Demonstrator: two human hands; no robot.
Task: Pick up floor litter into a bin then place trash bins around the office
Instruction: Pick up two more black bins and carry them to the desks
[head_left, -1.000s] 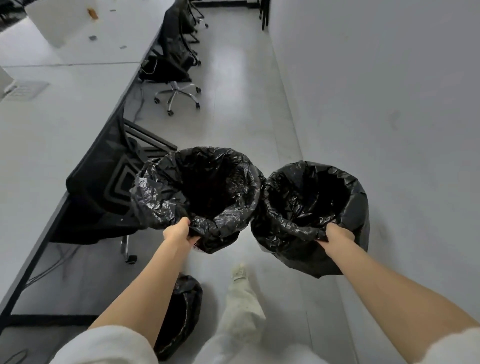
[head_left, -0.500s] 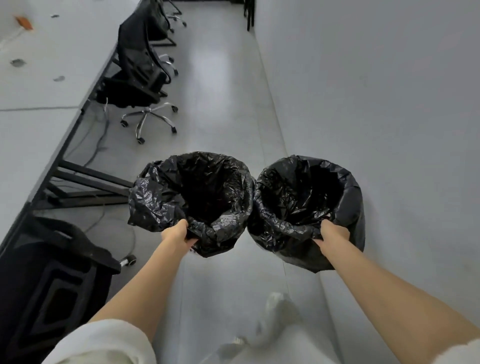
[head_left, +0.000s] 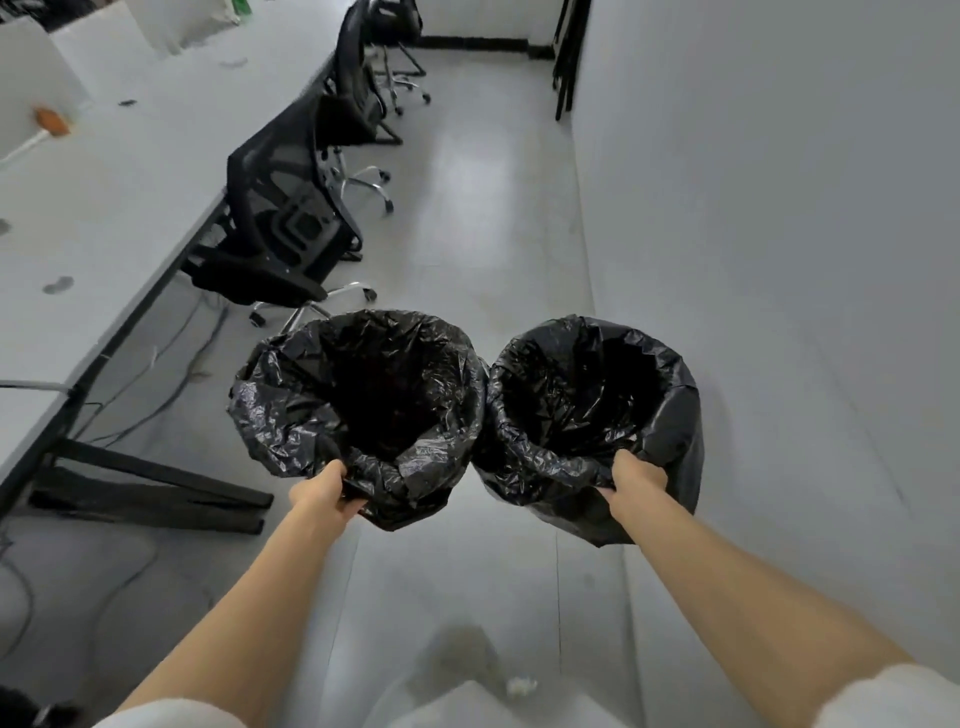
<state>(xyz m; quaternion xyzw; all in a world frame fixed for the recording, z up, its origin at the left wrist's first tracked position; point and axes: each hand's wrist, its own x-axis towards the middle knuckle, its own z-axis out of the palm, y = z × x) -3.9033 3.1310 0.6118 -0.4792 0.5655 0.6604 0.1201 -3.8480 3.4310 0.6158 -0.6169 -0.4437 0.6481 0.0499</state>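
So on your far left there's the long white desk (head_left: 104, 197) with a few scraps and an orange thing (head_left: 51, 118) on it, and cables (head_left: 171, 353) trailing on the floor under its edge. Next over, black chairs (head_left: 291, 228) are tucked along the desk, wheels poking out into the aisle.

Then your left hand (head_left: 324, 491), fingers curled tight over the near rim of the left bin (head_left: 358, 405), pinching the black liner against it. Right beside it, touching or as good as, is the right bin (head_left: 592, 415), and your right hand (head_left: 631, 480) is clamped on its near rim the same way. Both bins are up off the floor, out in front of you at arm's length, mouths tilted a bit toward you. Can't tell if there's anything inside, it's just black in there.

Far right is the plain wall (head_left: 779, 260), with the aisle floor (head_left: 493, 234) running ahead between it and the chairs.

What I'd watch for, just my read:
- You're really gripping liner as much as rim. If the bag slides on the plastic, a bin could drop out.
- Bins knocking together while you walk could twist one out of your grip.
- Those chair wheels stick out on your left, easy to clip the left bin or your foot.
- Right bin is close to the wall, so a scrape there is possible.
- There's a small crumpled bit (head_left: 521, 686) near your feet, looks like litter, don't step past it.
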